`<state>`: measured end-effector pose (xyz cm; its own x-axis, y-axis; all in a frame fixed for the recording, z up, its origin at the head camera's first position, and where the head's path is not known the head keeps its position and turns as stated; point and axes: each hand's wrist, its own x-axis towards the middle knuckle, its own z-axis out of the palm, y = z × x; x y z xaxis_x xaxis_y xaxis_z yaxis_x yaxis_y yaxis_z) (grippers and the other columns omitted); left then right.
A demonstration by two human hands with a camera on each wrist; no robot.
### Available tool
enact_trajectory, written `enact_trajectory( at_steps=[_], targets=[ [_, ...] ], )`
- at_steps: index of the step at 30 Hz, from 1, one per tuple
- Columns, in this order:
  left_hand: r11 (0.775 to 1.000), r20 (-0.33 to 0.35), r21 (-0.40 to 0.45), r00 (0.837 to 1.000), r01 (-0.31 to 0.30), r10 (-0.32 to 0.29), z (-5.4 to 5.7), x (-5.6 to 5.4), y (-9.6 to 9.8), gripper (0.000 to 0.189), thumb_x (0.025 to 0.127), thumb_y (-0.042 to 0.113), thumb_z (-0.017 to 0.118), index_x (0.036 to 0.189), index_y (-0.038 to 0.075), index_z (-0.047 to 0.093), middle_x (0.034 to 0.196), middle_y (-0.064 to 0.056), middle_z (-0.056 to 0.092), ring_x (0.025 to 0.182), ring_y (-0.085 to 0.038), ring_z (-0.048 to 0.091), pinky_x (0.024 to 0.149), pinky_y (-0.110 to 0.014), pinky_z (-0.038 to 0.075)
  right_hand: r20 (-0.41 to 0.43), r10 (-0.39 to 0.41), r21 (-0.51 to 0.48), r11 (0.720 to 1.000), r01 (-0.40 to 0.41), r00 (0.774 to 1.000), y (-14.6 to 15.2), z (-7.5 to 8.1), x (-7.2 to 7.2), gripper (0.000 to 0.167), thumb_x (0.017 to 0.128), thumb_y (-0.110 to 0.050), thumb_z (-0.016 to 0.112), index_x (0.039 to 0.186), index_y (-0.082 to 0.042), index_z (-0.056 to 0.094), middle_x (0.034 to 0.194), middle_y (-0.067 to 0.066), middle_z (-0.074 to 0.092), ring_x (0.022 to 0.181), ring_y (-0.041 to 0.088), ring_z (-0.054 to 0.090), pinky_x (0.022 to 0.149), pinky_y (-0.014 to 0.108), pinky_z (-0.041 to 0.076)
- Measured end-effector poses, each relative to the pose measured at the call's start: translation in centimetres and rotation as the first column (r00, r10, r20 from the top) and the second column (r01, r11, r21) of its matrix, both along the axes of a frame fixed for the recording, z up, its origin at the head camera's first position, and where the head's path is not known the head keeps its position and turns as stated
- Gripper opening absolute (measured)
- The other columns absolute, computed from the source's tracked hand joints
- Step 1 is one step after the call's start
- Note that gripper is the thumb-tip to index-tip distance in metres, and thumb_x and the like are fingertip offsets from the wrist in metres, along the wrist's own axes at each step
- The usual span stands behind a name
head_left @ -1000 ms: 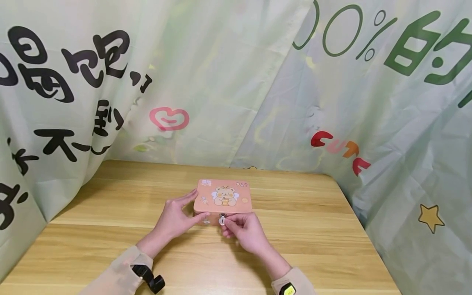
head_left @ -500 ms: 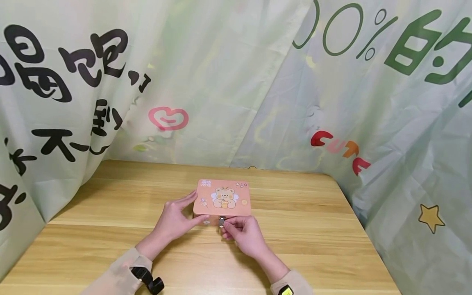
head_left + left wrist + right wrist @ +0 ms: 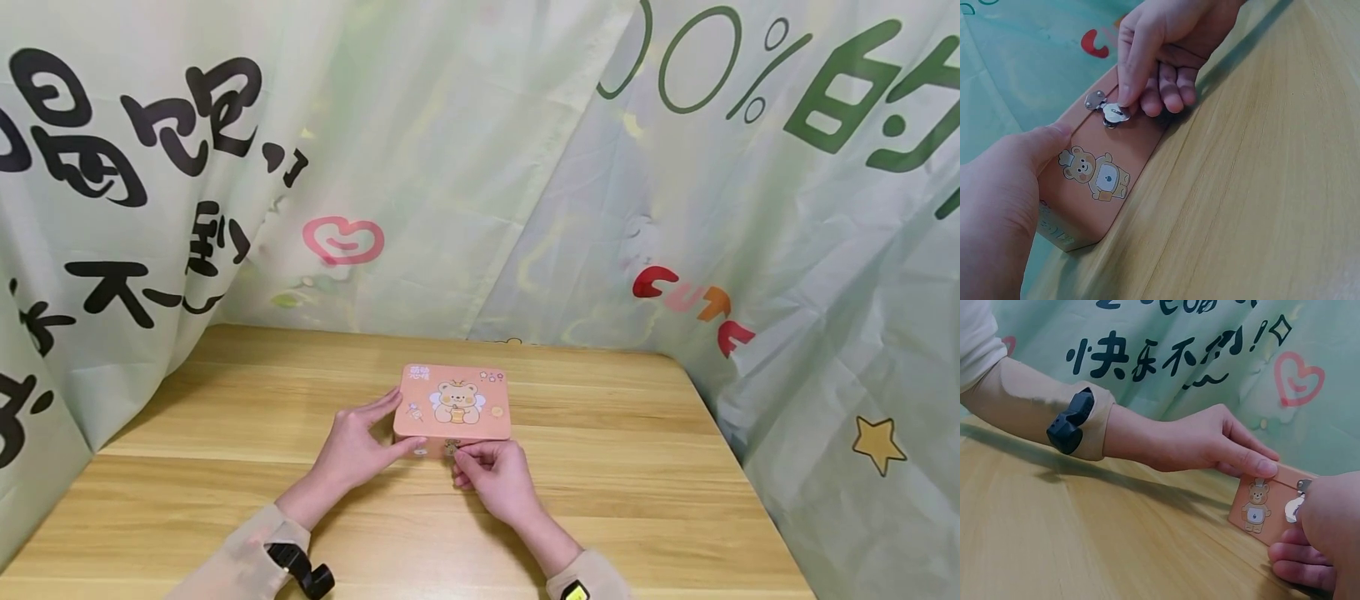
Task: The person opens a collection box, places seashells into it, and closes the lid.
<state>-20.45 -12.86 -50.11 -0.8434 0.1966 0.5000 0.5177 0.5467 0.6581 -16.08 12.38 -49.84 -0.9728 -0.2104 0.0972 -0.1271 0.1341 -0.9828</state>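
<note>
A pink tin box (image 3: 454,402) with a winged bear on its lid sits on the table, its lid down. My left hand (image 3: 352,443) holds its left end, thumb on the front near the lid's edge and fingers along the side. On the front is a silver metal clasp (image 3: 1115,114), its slotted plate tilted outward in the left wrist view. My right hand (image 3: 504,477) pinches this plate's edge between thumb and index finger, the other fingers curled below. A bear in a chef's hat (image 3: 1096,172) is printed beside the clasp. The right hand partly covers the box front in the right wrist view.
The wood-grain table (image 3: 600,467) spreads out around the box. Pale green printed curtains (image 3: 450,167) hang behind it and at both sides. A black wrist camera (image 3: 303,568) is strapped over the left sleeve.
The clasp plate has turned from facing forward to a tilted position under the right fingers. The lid's front edge sits slightly lower in view, and the right hand has shifted down a little.
</note>
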Motion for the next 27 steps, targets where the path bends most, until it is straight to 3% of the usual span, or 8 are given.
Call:
enact_trajectory(
  at_steps=[2, 5, 10, 12, 14, 17, 21, 27],
  targets=[
    [1.0, -0.017, -0.005, 1.0, -0.002, 0.002, -0.01, 0.0, 0.07, 0.086, 0.073, 0.048, 0.098, 0.136, -0.002, 0.066, 0.14, -0.017, 0.062, 0.077, -0.025, 0.075, 0.093, -0.044, 0.057, -0.003, -0.014, 0.0, 1.0, 0.014, 1.0, -0.06, -0.1, 0.01, 0.013, 0.1, 0.003, 0.07, 0.098, 0.014, 0.076, 0.081, 0.023, 0.074, 0.067, 0.032, 0.075, 0.065, 0.038, 0.064],
    [1.0, -0.028, -0.007, 1.0, 0.0, 0.0, 0.02, 0.0, 0.16, 0.086, 0.072, 0.047, 0.099, 0.135, -0.002, 0.067, 0.139, -0.018, 0.063, 0.083, -0.029, 0.076, 0.1, -0.05, 0.05, -0.016, -0.042, 0.018, 0.999, 0.042, 0.999, -0.16, -0.16, 0.01, 0.013, 0.099, 0.001, 0.071, 0.097, 0.012, 0.077, 0.079, 0.022, 0.074, 0.065, 0.032, 0.074, 0.063, 0.037, 0.064],
    [1.0, -0.019, -0.005, 1.0, 0.008, -0.008, 0.14, 0.03, 0.31, 0.086, 0.073, 0.047, 0.098, 0.136, -0.002, 0.066, 0.14, -0.018, 0.062, 0.058, -0.013, 0.063, 0.098, -0.047, 0.053, -0.034, -0.092, 0.058, 0.994, 0.093, 0.995, -0.3, -0.14, 0.07, 0.013, 0.099, -0.001, 0.073, 0.093, 0.009, 0.079, 0.076, 0.018, 0.074, 0.062, 0.03, 0.073, 0.059, 0.035, 0.063],
    [1.0, -0.025, -0.006, 1.0, 0.007, -0.008, 0.15, 0.03, 0.33, 0.086, 0.073, 0.047, 0.098, 0.136, -0.002, 0.067, 0.14, -0.018, 0.063, 0.068, -0.018, 0.071, 0.098, -0.046, 0.053, -0.036, -0.104, 0.067, 0.992, 0.107, 0.994, -0.36, -0.17, 0.09, 0.014, 0.099, -0.002, 0.073, 0.092, 0.009, 0.079, 0.075, 0.017, 0.074, 0.062, 0.028, 0.073, 0.059, 0.034, 0.063],
    [1.0, -0.033, -0.005, 0.999, 0.008, -0.008, 0.12, 0.02, 0.35, 0.085, 0.073, 0.047, 0.098, 0.135, -0.002, 0.067, 0.139, -0.018, 0.063, 0.089, -0.03, 0.077, 0.1, -0.048, 0.051, -0.036, -0.116, 0.075, 0.99, 0.118, 0.993, -0.39, -0.21, 0.09, 0.015, 0.099, -0.002, 0.073, 0.092, 0.008, 0.079, 0.074, 0.016, 0.074, 0.061, 0.027, 0.073, 0.058, 0.034, 0.062],
    [1.0, -0.034, -0.001, 0.999, 0.007, -0.007, 0.1, -0.01, 0.38, 0.085, 0.073, 0.047, 0.098, 0.135, -0.003, 0.068, 0.139, -0.017, 0.063, 0.103, -0.04, 0.073, 0.101, -0.05, 0.049, -0.04, -0.125, 0.08, 0.989, 0.128, 0.991, -0.4, -0.3, 0.02, 0.015, 0.099, -0.003, 0.073, 0.09, 0.009, 0.078, 0.074, 0.016, 0.074, 0.06, 0.027, 0.073, 0.058, 0.033, 0.062],
    [1.0, -0.031, -0.004, 1.0, 0.006, -0.006, 0.09, -0.12, 0.36, 0.085, 0.073, 0.047, 0.098, 0.135, -0.002, 0.067, 0.14, -0.016, 0.063, 0.089, -0.037, 0.076, 0.102, -0.051, 0.049, -0.038, -0.122, 0.073, 0.989, 0.125, 0.992, -0.37, -0.29, -0.06, 0.015, 0.099, -0.002, 0.073, 0.091, 0.009, 0.078, 0.074, 0.016, 0.074, 0.061, 0.029, 0.073, 0.058, 0.034, 0.063],
    [1.0, 0.009, -0.018, 1.0, -0.004, 0.004, 0.23, -0.12, 0.1, 0.087, 0.074, 0.051, 0.096, 0.139, 0.001, 0.066, 0.141, -0.015, 0.062, 0.116, -0.04, 0.068, 0.104, -0.05, 0.048, -0.034, -0.099, 0.058, 0.993, 0.101, 0.994, 0.04, 0.44, 0.27, 0.014, 0.098, -0.004, 0.076, 0.093, 0.009, 0.078, 0.077, 0.018, 0.074, 0.065, 0.035, 0.074, 0.06, 0.037, 0.063]
  ],
)
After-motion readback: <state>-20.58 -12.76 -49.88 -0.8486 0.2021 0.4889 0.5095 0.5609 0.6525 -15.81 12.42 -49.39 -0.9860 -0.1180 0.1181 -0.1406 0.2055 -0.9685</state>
